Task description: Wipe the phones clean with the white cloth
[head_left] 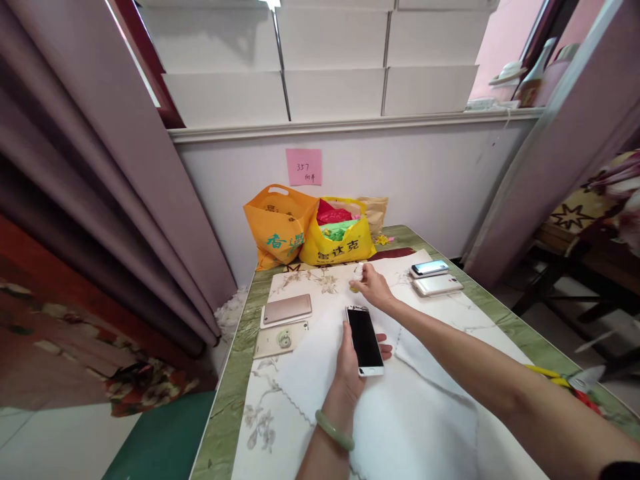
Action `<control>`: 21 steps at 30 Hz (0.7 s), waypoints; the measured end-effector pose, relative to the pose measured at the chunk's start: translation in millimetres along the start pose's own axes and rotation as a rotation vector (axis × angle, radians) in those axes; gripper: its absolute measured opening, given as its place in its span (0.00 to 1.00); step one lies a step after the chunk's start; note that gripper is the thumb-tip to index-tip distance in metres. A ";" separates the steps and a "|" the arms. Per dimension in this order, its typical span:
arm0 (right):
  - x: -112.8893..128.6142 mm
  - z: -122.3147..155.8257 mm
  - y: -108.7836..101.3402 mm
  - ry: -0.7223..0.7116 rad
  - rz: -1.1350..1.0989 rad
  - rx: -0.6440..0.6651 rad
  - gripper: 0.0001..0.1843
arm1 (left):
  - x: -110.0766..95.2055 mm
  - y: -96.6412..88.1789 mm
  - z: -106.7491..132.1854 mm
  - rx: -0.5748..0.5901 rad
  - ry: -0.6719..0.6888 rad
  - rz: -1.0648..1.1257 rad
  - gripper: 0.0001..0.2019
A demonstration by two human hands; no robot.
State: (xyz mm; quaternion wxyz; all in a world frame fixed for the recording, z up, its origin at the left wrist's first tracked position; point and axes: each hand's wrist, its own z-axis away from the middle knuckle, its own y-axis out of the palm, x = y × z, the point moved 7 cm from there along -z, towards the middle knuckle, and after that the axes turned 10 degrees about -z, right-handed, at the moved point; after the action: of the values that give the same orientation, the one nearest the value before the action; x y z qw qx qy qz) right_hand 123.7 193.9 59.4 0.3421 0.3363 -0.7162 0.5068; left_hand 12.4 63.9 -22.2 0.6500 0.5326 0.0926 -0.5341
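Observation:
My left hand (349, 357) is wrapped round a white-framed smartphone (365, 340), its dark screen facing up and fingertips showing past the right edge. Beyond the phone's top end, my right hand (375, 285) grips a small bottle (359, 272) with a white top and a yellowish lower part; my fingers cover much of it. Beneath the phone lies a white cloth (400, 413). To the left rest a rose-gold phone (287, 309) and a gold phone (270, 341) with a round ring holder on its back.
At the right lie a blue-screened phone (430, 268) and a pale phone (438, 286). An orange bag (277, 223) and a filled yellow bag (340, 248) stand at the back. Yellow-handled scissors (550, 375) lie by the table's right edge, close to my right forearm.

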 end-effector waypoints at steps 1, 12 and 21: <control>1.3 -7.6 10.2 -0.003 0.050 0.016 0.18 | -0.4 0.0 -0.4 -0.002 0.007 0.004 0.40; -3.9 -45.3 77.7 -0.012 0.085 0.070 0.09 | 3.4 -1.3 -5.6 0.000 0.012 0.047 0.41; -0.4 17.9 -22.7 -0.092 -0.132 -0.046 0.20 | 2.4 -2.2 -3.3 -0.014 -0.041 -0.012 0.43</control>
State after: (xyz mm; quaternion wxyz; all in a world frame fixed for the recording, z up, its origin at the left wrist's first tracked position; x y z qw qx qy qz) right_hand 140.1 171.0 65.8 0.3490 0.3979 -0.7190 0.4505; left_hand 13.2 65.4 -26.6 0.6523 0.5162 0.0861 -0.5483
